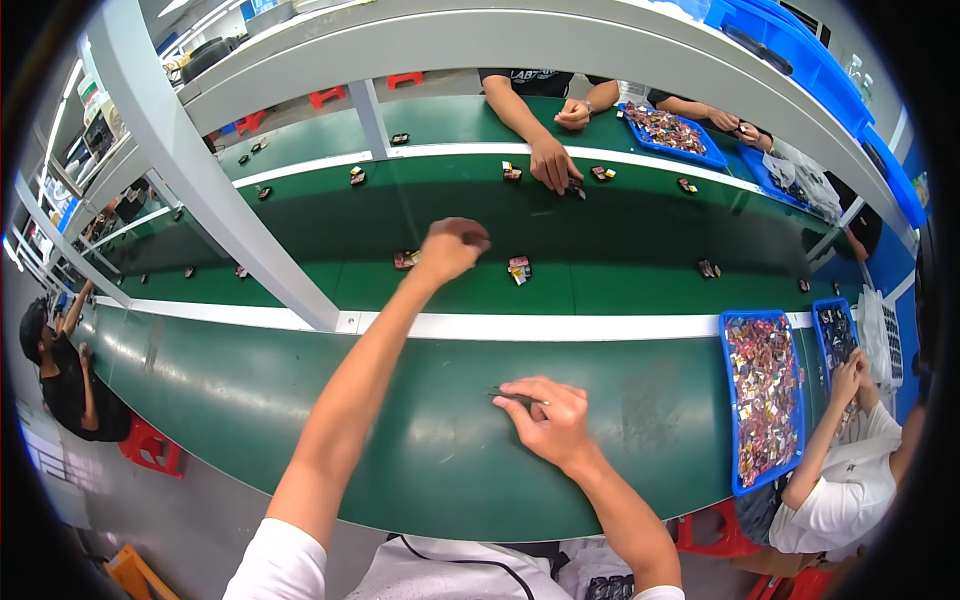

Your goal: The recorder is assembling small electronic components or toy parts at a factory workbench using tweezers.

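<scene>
With your left hand (452, 247) clenched over the conveyor belt (620, 250), keep your right hand (548, 418) pinching the thin dark tool (512, 397) flat and steady.

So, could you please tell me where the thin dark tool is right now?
In the head view, the thin dark tool lies on the near green table, right of centre, under the right hand's fingertips, left of the blue tray.

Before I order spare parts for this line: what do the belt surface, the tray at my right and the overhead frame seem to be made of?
The belt surface looks like smooth green rubber or plastic sheet: it shows soft glare and scuffs. The tray looks like moulded blue plastic, uniform in colour with a rounded rim. The overhead frame looks like grey painted metal, flat-sided and matte; the paint hides the metal itself.
</scene>
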### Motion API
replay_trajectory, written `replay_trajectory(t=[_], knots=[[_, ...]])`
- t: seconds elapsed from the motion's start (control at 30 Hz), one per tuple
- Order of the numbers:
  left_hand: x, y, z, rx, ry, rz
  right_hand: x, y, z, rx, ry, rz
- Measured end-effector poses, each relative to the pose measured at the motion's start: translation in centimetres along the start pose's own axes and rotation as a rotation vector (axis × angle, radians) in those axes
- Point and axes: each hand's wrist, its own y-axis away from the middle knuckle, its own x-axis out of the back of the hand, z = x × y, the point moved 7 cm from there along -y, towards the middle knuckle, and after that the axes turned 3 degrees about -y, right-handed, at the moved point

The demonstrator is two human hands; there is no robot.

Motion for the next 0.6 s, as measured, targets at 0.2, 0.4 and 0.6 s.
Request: replay_trajectory(t=[0.2,0.4,0.6], knots=[[-5.6,-2.2,1.9,0.029,-0.214,-0.257,0.1,0.0,0.1,0.005,0.033,-0.002],[-5.2,-2.1,1.7,0.052,-0.242,-0.278,0.3,-0.2,-0.3,0.064,-0.029,0.051],[-2.6,3.2,2.7,0.221,0.136,-0.221,0.1,-0.1,-0.7,0.025,0.0,0.016]])
